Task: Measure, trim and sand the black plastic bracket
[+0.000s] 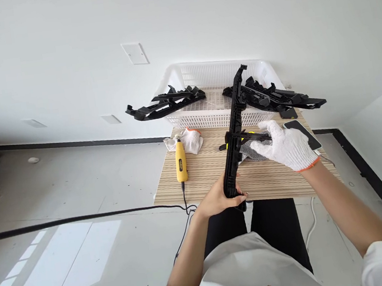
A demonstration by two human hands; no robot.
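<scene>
My bare left hand (220, 198) grips the near end of a long black plastic part (235, 122) that runs away from me over the small striped table (210, 178). My right hand (286, 146), in a white knit glove, rests on a side arm of that same part, above a grey cloth (254, 153). Something yellow and black (225, 146) lies partly hidden under the part.
A white plastic basket (217, 80) at the table's far end holds more black plastic parts, left (166, 103) and right (276, 95). A yellow corded rotary tool (180, 162), a spare white glove (188, 139) and a phone (302, 133) lie on the table. A black cable (81, 219) crosses the floor.
</scene>
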